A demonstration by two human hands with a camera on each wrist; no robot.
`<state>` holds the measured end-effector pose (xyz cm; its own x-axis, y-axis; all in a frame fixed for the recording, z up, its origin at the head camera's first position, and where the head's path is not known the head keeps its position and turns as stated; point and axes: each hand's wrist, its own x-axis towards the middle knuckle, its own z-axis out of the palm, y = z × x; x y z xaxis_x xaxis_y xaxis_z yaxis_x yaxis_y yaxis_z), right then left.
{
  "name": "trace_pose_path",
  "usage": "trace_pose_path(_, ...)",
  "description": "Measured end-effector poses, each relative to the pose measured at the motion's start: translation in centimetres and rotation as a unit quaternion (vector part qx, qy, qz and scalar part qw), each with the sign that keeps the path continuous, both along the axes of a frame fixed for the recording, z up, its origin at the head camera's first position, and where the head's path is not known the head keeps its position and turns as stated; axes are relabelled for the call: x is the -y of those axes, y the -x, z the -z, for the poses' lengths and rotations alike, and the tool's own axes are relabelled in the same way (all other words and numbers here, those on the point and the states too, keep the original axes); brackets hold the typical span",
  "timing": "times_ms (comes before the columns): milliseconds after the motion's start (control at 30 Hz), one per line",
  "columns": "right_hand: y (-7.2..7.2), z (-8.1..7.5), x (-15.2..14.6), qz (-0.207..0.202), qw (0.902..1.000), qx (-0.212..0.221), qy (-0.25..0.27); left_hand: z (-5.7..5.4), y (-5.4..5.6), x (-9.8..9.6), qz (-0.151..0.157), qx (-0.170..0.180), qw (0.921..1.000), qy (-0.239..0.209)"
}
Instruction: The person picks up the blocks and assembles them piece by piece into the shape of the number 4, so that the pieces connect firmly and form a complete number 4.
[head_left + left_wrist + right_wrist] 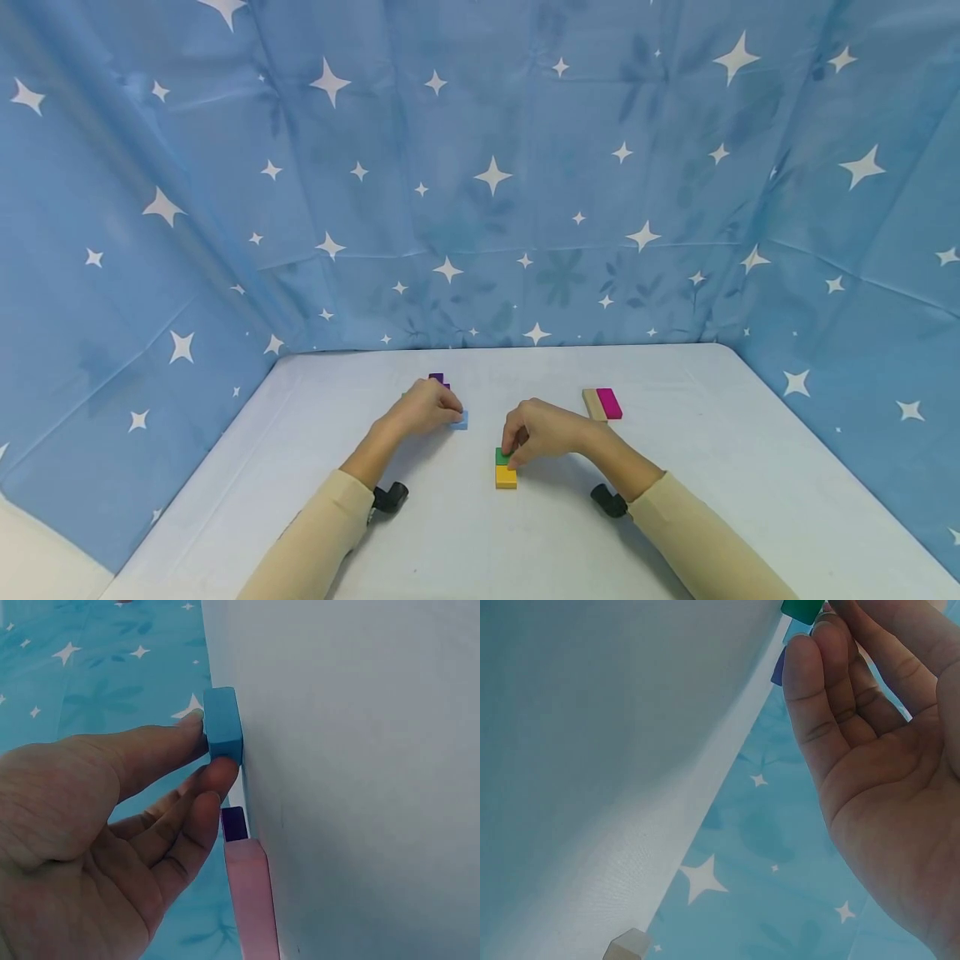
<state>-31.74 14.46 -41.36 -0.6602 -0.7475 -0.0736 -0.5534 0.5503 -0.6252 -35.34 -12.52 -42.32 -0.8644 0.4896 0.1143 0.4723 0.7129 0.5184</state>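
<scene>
My left hand (pixel 426 407) pinches a light blue block (pixel 223 724) between thumb and fingers, low over the white table. That light blue block (pixel 460 421) is partly covered by the fingers in the head view. Nearer the table's middle, my right hand (pixel 536 429) holds a green block (pixel 502 456) with its fingertips. A yellow block (pixel 506 477) lies against the green one, on the side nearer me. The green block (pixel 802 609) shows only at the top edge of the right wrist view, beside the fingertips.
Behind the left hand are purple blocks (pixel 437 377), partly hidden. A pink block (pixel 252 900) appears below that hand in the left wrist view. Beyond the right hand, a beige block (pixel 594 405) and a magenta block (pixel 610 403) lie side by side. A starry blue curtain (pixel 495 208) surrounds the table (pixel 480 550).
</scene>
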Motion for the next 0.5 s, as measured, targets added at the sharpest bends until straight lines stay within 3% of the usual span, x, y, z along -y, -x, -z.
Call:
trace_pose_path(267,-0.1,-0.1,0.0,0.0,1.0,0.007,0.005,0.0,-0.5,-0.9,0.019,0.01,0.9998,-0.004)
trace_pose_path(500,-0.2,-0.1,0.1,0.002,1.0,0.004,0.002,0.0,-0.8,-1.4,0.01,0.026,0.9996,-0.003)
